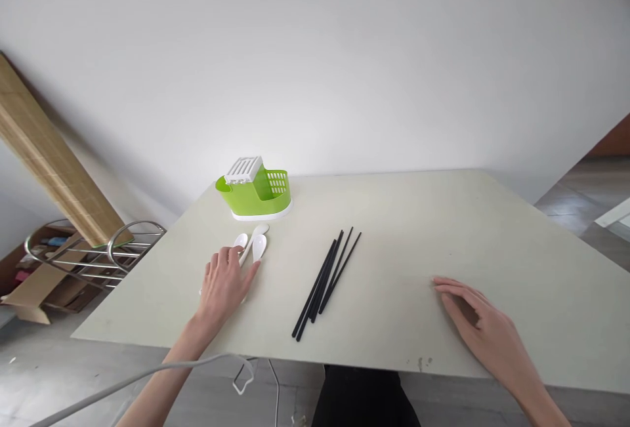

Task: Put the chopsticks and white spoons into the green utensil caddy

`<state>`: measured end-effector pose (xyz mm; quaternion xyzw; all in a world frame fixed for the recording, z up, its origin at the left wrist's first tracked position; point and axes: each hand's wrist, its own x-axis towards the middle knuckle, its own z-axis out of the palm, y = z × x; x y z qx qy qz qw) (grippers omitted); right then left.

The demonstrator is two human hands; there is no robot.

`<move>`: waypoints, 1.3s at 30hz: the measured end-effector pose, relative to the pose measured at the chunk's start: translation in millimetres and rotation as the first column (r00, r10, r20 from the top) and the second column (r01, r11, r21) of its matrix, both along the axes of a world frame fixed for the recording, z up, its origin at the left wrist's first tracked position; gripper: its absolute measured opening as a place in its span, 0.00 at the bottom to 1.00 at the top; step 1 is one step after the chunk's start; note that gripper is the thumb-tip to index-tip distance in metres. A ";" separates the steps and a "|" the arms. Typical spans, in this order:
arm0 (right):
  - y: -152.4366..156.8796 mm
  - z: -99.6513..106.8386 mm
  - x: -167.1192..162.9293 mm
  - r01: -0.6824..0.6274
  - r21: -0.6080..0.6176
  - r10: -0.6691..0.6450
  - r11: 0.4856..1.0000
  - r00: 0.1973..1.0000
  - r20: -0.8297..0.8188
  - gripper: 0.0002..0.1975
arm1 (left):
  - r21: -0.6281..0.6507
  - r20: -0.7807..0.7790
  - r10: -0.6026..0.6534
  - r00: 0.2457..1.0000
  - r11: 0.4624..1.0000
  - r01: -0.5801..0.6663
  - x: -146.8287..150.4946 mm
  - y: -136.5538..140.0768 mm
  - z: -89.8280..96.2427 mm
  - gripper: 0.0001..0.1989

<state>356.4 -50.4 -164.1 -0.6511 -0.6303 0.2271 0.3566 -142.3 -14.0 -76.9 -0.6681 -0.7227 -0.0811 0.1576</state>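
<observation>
Three white spoons (259, 246) lie close together on the left part of the table, bowls pointing away from me. My left hand (224, 283) is over their handles, thumb spread away from the bent fingers, with the fingertips at the spoons. It hides much of the handles, and no spoon looks lifted. To the right of that hand, several black chopsticks (325, 283) lie in a loose, slanted bunch. My right hand (485, 328) rests on the right side of the table with loosely stretched fingers and nothing in it.
A green and white cutlery holder (256, 194) stands at the back left of the pale table (408, 217), near the wall. Beside the table's left side are a metal rack (98, 260), a leaning bamboo-like board (54, 151) and a cardboard box (44, 289). A grey cable (162, 366) crosses the lower left.
</observation>
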 end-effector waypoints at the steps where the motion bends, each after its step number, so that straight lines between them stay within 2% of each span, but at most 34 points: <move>1: -0.2 -0.4 0.3 0.003 -0.003 -0.003 1.000 1.000 0.001 0.21 | -0.001 0.018 0.019 1.000 1.000 -0.019 -5.3 -2.5 -4.1 0.30; 4: -0.1 -1.0 0.6 0.006 -0.008 -0.006 1.000 1.000 -0.002 0.21 | -0.022 0.055 0.108 0.993 0.994 -0.107 -12.0 -7.7 -15.1 0.42; 7: 0.2 -0.3 0.1 0.012 -0.014 -0.012 1.000 1.000 0.000 0.21 | -0.059 0.063 0.192 0.979 0.980 -0.188 -13.3 -6.7 -23.0 0.46; 13: -0.5 0.7 -0.2 0.015 0.007 -0.015 1.000 1.000 0.004 0.21 | 0.017 0.063 0.129 0.990 0.991 -0.130 -19.1 12.3 -29.0 0.36; 16: -0.1 0.4 0.1 0.014 0.006 -0.015 1.000 1.000 0.005 0.21 | -0.012 0.065 0.147 0.987 0.989 -0.147 -22.7 26.6 -28.6 0.33; 19: 0.8 0.2 0.5 0.016 -0.020 -0.016 1.000 1.000 0.003 0.22 | -0.090 0.065 0.161 0.985 0.984 -0.155 -21.7 39.9 -25.5 0.30; 23: 0.7 0.1 0.8 0.023 -0.031 -0.023 0.999 1.000 0.008 0.22 | -0.186 -0.015 0.183 0.983 0.965 -0.182 -10.5 51.4 -17.9 0.25; 30: -1.8 0.7 -1.1 0.012 0.015 -0.012 1.000 1.000 0.008 0.20 | -0.329 -0.078 0.184 0.980 0.923 -0.200 4.2 55.6 -4.5 0.23; 35: -1.1 1.8 -3.4 0.019 0.028 -0.019 0.999 1.000 -0.003 0.20 | -0.346 -0.037 0.185 0.982 0.920 -0.187 12.3 49.0 2.9 0.23; 39: -0.7 4.2 -4.8 0.009 0.013 -0.009 1.000 1.000 -0.030 0.20 | -0.323 -0.009 0.120 0.993 0.939 -0.117 46.4 42.8 16.1 0.21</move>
